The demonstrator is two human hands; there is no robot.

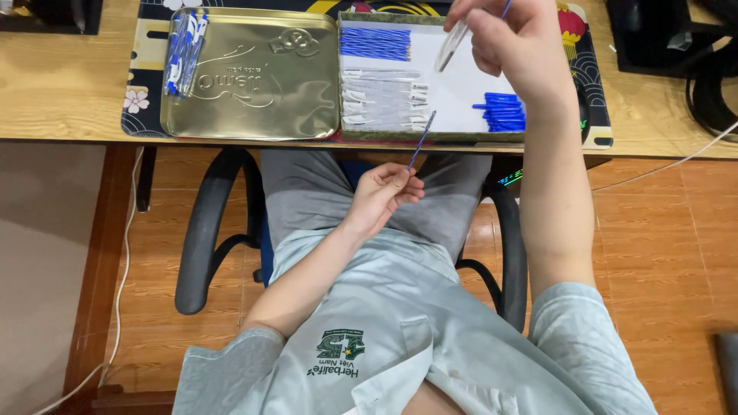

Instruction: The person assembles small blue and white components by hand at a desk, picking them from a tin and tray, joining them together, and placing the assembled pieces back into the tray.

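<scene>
Left hand (384, 192), nearest the lens and hovering just below the desk (69, 92) edge, is pinching a thin blue refill (421, 140) by its lower end. Right hand (511, 42), raised over the desk's compartment tray (461, 92), is gripping a clear pen barrel (451, 44). With both pieces held in mid-air and well apart, the fingertip hold on the refill is looking marginal; a slip would be dropping it to the floor.

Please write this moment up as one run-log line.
left hand: holds thin blue pen refill | right hand: holds clear plastic pen barrel | parts: white-lined box tray | finished pens: gold metal lid
</scene>
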